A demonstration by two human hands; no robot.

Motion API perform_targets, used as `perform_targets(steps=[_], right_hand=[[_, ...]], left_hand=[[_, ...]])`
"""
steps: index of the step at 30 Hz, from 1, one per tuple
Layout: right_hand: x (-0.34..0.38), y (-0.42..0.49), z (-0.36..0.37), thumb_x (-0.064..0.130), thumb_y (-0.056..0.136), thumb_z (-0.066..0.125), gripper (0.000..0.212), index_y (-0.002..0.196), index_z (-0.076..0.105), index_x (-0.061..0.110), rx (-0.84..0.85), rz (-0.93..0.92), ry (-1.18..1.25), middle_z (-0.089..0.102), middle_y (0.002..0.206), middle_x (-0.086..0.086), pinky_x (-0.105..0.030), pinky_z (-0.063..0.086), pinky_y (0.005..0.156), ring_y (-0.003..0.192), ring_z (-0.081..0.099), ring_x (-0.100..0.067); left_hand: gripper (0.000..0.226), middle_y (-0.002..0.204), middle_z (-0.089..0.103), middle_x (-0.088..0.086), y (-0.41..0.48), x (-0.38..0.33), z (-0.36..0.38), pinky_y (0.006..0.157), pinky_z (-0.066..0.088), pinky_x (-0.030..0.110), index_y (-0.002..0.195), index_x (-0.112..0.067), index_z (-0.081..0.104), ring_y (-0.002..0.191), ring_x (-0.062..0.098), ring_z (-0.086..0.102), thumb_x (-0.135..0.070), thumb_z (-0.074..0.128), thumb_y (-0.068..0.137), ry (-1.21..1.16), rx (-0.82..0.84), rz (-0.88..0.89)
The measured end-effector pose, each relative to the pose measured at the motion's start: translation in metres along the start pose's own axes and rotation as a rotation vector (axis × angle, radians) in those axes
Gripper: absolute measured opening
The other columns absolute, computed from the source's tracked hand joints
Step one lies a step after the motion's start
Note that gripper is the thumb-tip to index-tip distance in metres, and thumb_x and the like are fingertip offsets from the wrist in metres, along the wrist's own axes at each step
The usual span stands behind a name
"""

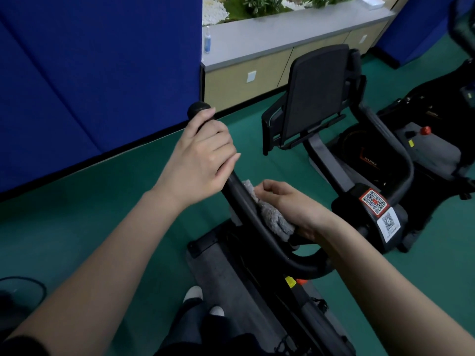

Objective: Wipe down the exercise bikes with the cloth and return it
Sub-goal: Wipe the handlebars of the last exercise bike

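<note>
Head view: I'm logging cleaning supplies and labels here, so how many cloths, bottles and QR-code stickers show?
Cloth: 1, held in the right hand
Bottle: 1, on the counter
QR-code stickers: 2, on the far bike
Total: 4

The person's left hand (203, 155) and right hand (288, 201) are bare, as are both forearms (102, 253). A dark sleeve (18, 345) shows at the near left corner. Dark trousers (195, 330), possibly jeans, end at shoes (192, 294) with white toes.
</note>
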State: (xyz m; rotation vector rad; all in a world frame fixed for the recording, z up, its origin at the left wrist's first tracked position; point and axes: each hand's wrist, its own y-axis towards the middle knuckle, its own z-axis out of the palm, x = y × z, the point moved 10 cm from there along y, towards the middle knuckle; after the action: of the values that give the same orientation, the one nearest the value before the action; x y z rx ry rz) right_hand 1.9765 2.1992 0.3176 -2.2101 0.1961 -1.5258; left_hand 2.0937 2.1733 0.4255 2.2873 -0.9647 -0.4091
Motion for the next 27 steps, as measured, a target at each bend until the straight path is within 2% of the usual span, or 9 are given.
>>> perform_targets(steps=[5,9,11,12,14,17,19,22,27], right_hand=[[0.002,-0.004,0.003,0.016,0.100,0.047,0.022,0.080,0.055,0.012,-0.001,0.012,-0.008,0.056,0.079,-0.001,-0.022,0.041,0.076,0.077,0.051,-0.009],[-0.013,-0.026,-0.010,0.019,0.098,0.051,0.024,0.077,0.058,0.011,-0.003,0.042,-0.117,0.056,0.073,0.001,-0.024,0.041,0.071,0.073,0.052,-0.010],[-0.006,-0.033,-0.017,0.021,0.096,0.054,0.023,0.075,0.058,0.016,-0.147,-0.002,-0.176,0.056,0.069,0.008,-0.021,0.041,0.071,0.068,0.051,-0.003],[0.004,-0.038,-0.020,0.020,0.095,0.056,0.022,0.073,0.058,0.019,-0.260,-0.050,-0.215,0.056,0.065,0.013,-0.015,0.040,0.067,0.063,0.050,0.003],[0.026,-0.055,-0.019,0.018,0.093,0.059,0.018,0.076,0.061,0.019,-0.470,-0.192,-0.293,0.059,0.064,0.013,-0.007,0.037,0.061,0.062,0.054,0.006],[0.040,-0.088,-0.010,0.016,0.092,0.062,0.008,0.087,0.066,0.012,-0.657,-0.367,-0.451,0.062,0.078,0.000,-0.019,0.042,0.069,0.075,0.058,-0.009],[0.041,-0.102,-0.005,0.013,0.091,0.064,0.007,0.091,0.069,0.009,-0.734,-0.434,-0.494,0.059,0.082,-0.003,-0.027,0.043,0.072,0.078,0.057,-0.019],[0.053,-0.104,0.006,0.006,0.088,0.066,0.007,0.092,0.070,0.003,-0.811,-0.527,-0.536,0.059,0.085,-0.008,-0.026,0.040,0.073,0.081,0.053,-0.024],[0.056,-0.103,0.013,0.004,0.088,0.067,0.006,0.092,0.069,0.001,-0.800,-0.583,-0.637,0.058,0.085,-0.011,-0.029,0.039,0.072,0.080,0.051,-0.027]], left_hand=[[0.023,0.076,0.064,0.001,0.000,0.000,0.000,0.115,0.021,0.039,0.077,-0.008,0.068,0.092,0.024,0.060,-0.016,0.054,0.094,-0.001,0.006,-0.004],[0.024,0.076,0.064,0.001,-0.001,0.000,0.000,0.116,0.021,0.039,0.077,-0.007,0.069,0.092,0.024,0.060,-0.017,0.054,0.094,0.003,0.013,-0.013],[0.024,0.076,0.064,0.001,-0.001,-0.001,0.000,0.116,0.021,0.040,0.077,-0.007,0.069,0.092,0.024,0.060,-0.017,0.054,0.094,0.011,0.017,-0.022],[0.025,0.076,0.064,0.001,0.000,-0.001,0.001,0.116,0.022,0.040,0.077,-0.007,0.069,0.092,0.024,0.060,-0.017,0.054,0.094,0.015,0.024,-0.026],[0.026,0.077,0.065,0.001,0.001,-0.001,0.001,0.116,0.022,0.041,0.078,-0.007,0.070,0.093,0.024,0.060,-0.018,0.053,0.094,0.021,0.036,-0.030],[0.026,0.077,0.065,0.001,0.000,0.000,-0.001,0.116,0.020,0.040,0.079,-0.007,0.069,0.093,0.024,0.060,-0.020,0.053,0.095,0.011,0.047,-0.027],[0.026,0.077,0.064,0.001,-0.001,0.000,-0.002,0.116,0.019,0.040,0.079,-0.007,0.069,0.093,0.024,0.059,-0.019,0.054,0.095,0.002,0.044,-0.029],[0.027,0.077,0.064,0.001,-0.002,0.001,-0.001,0.117,0.017,0.038,0.079,-0.007,0.069,0.094,0.023,0.058,-0.020,0.052,0.095,-0.003,0.052,-0.042],[0.027,0.077,0.063,0.001,-0.001,0.001,0.000,0.117,0.016,0.037,0.078,-0.007,0.068,0.094,0.023,0.058,-0.021,0.052,0.095,-0.006,0.049,-0.031]])
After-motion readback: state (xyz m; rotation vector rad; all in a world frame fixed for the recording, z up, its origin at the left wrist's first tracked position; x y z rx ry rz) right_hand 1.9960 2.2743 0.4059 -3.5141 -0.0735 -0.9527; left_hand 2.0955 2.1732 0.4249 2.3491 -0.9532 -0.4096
